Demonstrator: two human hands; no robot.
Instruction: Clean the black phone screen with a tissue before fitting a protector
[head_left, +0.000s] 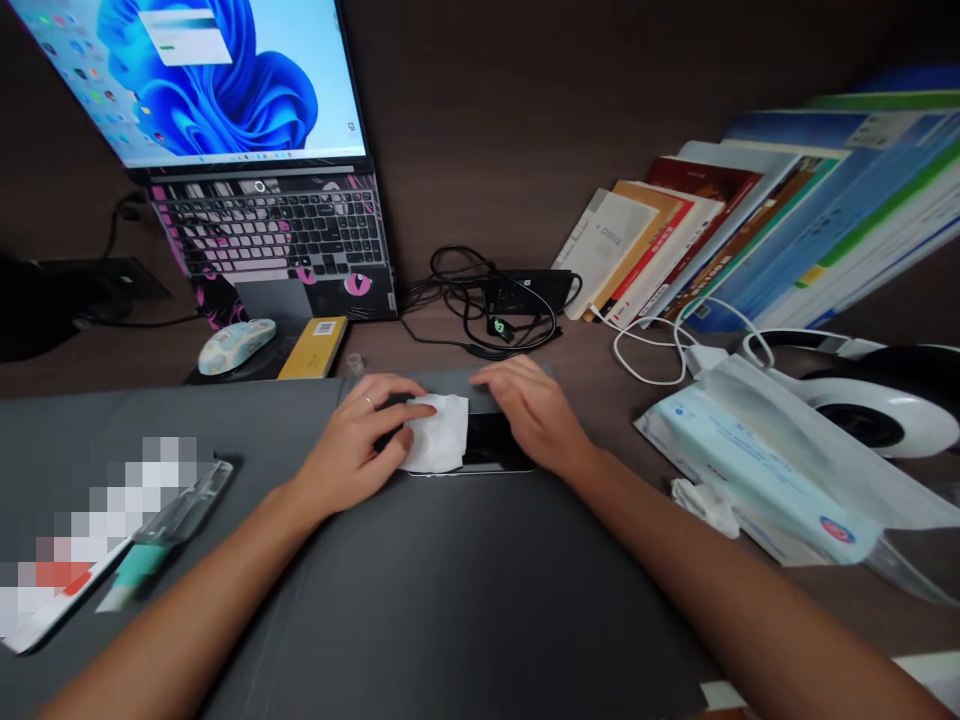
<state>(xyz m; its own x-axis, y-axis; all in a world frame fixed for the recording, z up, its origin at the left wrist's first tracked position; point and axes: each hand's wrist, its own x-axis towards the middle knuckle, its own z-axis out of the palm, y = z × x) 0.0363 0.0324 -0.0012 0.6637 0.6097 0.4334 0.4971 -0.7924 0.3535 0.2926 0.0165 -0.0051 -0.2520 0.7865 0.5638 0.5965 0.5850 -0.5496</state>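
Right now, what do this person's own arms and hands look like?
The left forearm and right forearm are sleeveless as far as they show. Both hands are ungloved; the left hand wears a thin, shiny ring, while none shows on the right hand.

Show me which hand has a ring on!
The left hand, touching the white tissue: it wears a silvery ring, while the right hand shows none.

Glossy black flat device [491, 442]: left part beneath a white paper tissue [442, 435], right end behind the bare right hand [538, 412]. The dark, pink-patterned laptop [289, 235] is cut by the upper edge; its coloured screen icons [96, 97] are too small to identify. Pixelation obscures a long white-and-red object [71, 572]. White-and-black headphones [896, 405] pass beyond the right edge.
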